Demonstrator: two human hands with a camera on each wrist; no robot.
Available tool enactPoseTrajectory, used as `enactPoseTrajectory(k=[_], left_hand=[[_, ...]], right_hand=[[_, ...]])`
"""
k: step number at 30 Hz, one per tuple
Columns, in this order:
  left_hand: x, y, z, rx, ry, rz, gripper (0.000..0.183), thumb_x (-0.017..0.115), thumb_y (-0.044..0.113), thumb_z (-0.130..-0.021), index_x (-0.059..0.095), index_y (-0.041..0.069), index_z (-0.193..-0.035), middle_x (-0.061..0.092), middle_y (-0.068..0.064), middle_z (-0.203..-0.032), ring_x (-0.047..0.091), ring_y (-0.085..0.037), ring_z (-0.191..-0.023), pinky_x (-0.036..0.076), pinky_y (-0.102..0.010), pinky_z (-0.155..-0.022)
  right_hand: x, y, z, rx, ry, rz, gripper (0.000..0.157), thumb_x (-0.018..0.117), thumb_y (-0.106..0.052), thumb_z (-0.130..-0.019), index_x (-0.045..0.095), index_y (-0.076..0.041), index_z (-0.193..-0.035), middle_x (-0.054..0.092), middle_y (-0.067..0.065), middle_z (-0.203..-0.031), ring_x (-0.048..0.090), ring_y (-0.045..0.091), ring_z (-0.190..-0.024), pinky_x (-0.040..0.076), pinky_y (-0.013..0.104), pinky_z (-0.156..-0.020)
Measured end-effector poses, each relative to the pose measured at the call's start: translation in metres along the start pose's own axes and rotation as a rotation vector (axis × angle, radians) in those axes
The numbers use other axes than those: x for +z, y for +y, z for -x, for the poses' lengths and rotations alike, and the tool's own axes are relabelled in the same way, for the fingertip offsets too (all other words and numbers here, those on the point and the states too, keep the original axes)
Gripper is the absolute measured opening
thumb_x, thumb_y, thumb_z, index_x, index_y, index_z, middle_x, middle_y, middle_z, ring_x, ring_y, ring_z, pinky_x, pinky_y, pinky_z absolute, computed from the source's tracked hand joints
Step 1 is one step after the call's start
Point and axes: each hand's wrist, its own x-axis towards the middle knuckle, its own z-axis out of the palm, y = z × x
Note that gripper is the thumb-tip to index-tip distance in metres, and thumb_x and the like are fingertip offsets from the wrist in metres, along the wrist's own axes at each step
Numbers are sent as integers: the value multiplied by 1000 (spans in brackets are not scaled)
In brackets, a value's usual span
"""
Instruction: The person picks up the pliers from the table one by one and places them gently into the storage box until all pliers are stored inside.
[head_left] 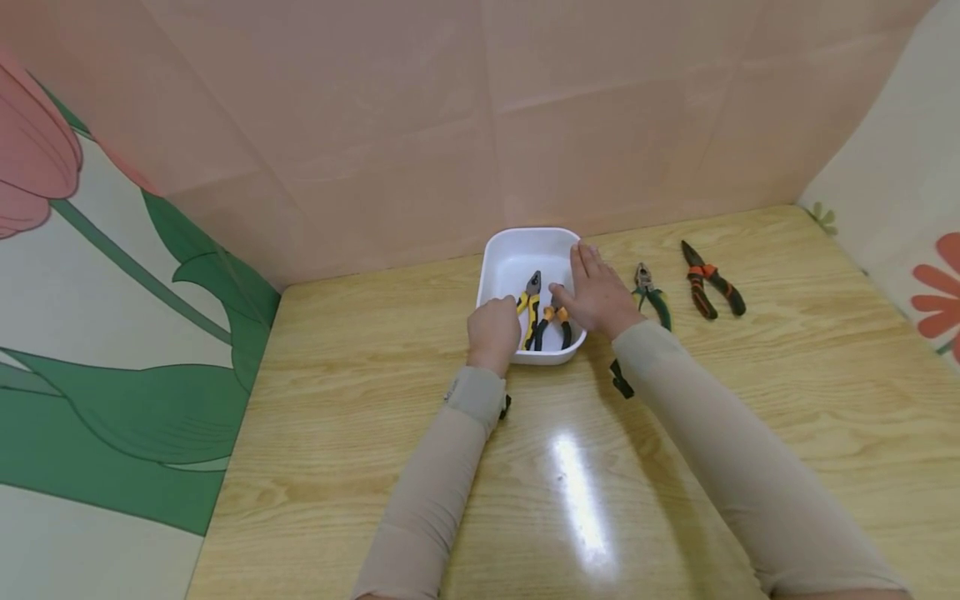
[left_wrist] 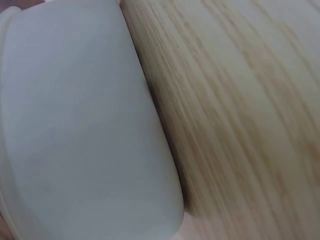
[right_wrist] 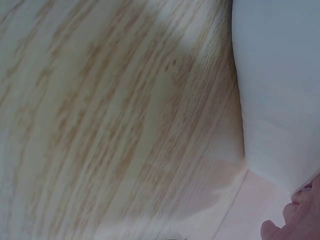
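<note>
A white plastic tray (head_left: 525,246) stands near the back of the table, between both hands. My left hand (head_left: 495,332) grips its left rim near the front corner. On the opposite side, my right hand (head_left: 600,296) holds the right rim, thumb over the inside and fingers along the outer wall. Inside the tray lie yellow-and-black pliers (head_left: 534,310) and orange-and-black pliers (head_left: 566,332), the latter partly covered by the right thumb. The left wrist view is filled by the tray's outer wall (left_wrist: 85,120); in the right wrist view, fingertips (right_wrist: 295,215) show beside the tray wall (right_wrist: 280,90).
Green-handled pliers (head_left: 660,307) lie right of the tray, partly behind the right wrist. Farther right are red-and-black long-nose pliers (head_left: 705,279). The wooden table (head_left: 337,400) meets a pinkish cloth backdrop (head_left: 360,133) at the back, with flower-printed panels (head_left: 135,392) at the sides.
</note>
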Motion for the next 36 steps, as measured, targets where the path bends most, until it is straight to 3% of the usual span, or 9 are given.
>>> enactPoseTrajectory(k=[13,25,36], left_hand=[[-2,2,1,-29,-15,-5,17,56,20,-104,71,11,-105,71,-4,-88,67,-17,-73,59,-32,-63],[-3,2,3,-21,20,22,18,57,19,-104,68,11,-115,71,-4,-94,68,-16,-75,59,-32,-66],[-2,1,4,-9,71,40,19,56,20,-104,69,11,-114,70,-2,-93,64,-12,-71,59,-27,-64]], right_hand=[[0,1,0,-3,9,-6,89,18,-62,-104,-15,0,-157,-17,20,-167,-14,35,-154,-1,53,-125],[0,0,0,-4,3,-5,89,18,-62,-104,-15,1,-157,-16,20,-167,-14,36,-154,-1,52,-125],[0,0,1,-4,7,-15,89,19,-63,-104,-15,0,-157,-17,20,-167,-14,35,-154,-1,52,-125]])
